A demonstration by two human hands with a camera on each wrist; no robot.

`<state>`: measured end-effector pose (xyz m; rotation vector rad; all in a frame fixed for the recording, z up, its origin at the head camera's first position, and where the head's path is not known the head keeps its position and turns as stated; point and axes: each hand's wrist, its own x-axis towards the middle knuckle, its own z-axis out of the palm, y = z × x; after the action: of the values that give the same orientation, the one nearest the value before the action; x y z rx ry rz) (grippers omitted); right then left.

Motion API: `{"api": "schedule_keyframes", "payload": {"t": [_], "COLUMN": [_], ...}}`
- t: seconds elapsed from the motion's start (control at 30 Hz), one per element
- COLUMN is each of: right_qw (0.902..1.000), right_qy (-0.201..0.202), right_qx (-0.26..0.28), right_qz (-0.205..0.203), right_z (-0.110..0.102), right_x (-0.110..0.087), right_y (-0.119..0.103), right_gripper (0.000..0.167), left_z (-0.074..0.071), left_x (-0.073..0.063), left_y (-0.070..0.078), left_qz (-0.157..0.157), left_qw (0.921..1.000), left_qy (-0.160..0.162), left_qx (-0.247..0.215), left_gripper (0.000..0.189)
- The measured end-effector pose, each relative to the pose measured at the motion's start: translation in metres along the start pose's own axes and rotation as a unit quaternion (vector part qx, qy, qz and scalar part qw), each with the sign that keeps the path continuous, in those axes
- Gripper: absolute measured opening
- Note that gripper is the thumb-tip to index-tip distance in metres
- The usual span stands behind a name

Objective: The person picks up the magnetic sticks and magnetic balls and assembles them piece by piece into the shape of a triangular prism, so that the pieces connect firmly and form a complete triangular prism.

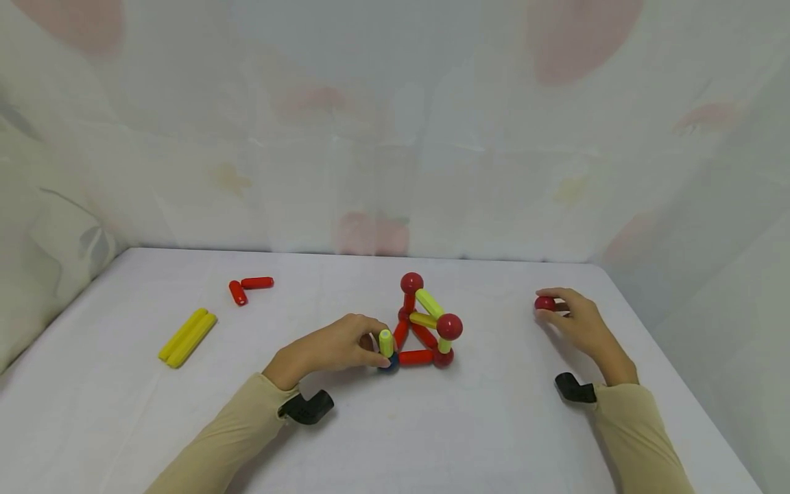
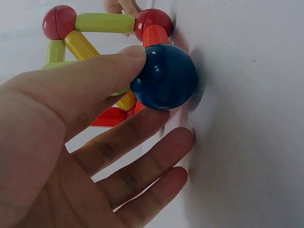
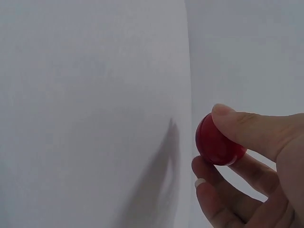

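A frame of coloured rods and balls stands mid-table, with a red ball (image 1: 411,283) at its top and another red ball (image 1: 449,326) at its front right. At its front left corner, my left hand (image 1: 342,346) pinches a dark blue ball (image 2: 164,76) between thumb and fingers. From that ball a yellow-green rod (image 1: 386,343) stands upright, its upper end bare. A red rod (image 1: 416,357) joins the blue ball to a lower red ball (image 1: 443,357). Well to the right, my right hand (image 1: 580,324) holds a loose red ball (image 3: 220,142) between thumb and fingers, above the table.
Two long yellow rods (image 1: 188,337) lie side by side at the left of the white table (image 1: 469,439). Behind them are two short red rods (image 1: 256,283). A patterned cloth (image 1: 382,137) hangs along the back edge, and a pale cushion-like shape (image 1: 49,261) borders the left.
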<state>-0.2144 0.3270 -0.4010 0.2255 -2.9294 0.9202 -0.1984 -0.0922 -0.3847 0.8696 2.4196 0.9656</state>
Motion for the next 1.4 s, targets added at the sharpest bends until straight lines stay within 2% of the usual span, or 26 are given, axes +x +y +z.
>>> {"api": "schedule_keyframes", "payload": {"t": [0.33, 0.7, 0.93, 1.17, 1.4], "right_qw": [0.9998, 0.9978, 0.9951, 0.9929, 0.9845], "right_qy": [-0.001, 0.014, 0.029, 0.024, 0.039], "right_qx": [0.006, 0.018, 0.02, 0.035, 0.041], "right_qz": [-0.02, -0.062, -0.092, -0.112, -0.166], "right_z": [0.001, 0.0, 0.001, -0.001, -0.001], "right_x": [0.001, 0.0, -0.002, -0.006, -0.013], "right_y": [-0.02, -0.039, -0.054, -0.075, -0.094], "right_gripper": [0.046, 0.042, 0.041, 0.04, 0.039], "left_z": [0.0, 0.001, 0.0, 0.001, 0.002], "left_x": [0.0, -0.003, -0.003, -0.002, -0.001], "left_y": [0.001, 0.004, 0.006, 0.005, 0.004], "left_qz": [-0.005, -0.014, 0.003, 0.012, 0.006], "left_qw": [1.0, 0.9996, 0.9992, 0.999, 0.9994], "left_qy": [-0.002, 0.0, 0.0, 0.002, 0.004], "left_qx": [0.001, 0.026, 0.041, 0.043, 0.033], "left_gripper": [0.018, 0.019, 0.018, 0.016, 0.017]}}
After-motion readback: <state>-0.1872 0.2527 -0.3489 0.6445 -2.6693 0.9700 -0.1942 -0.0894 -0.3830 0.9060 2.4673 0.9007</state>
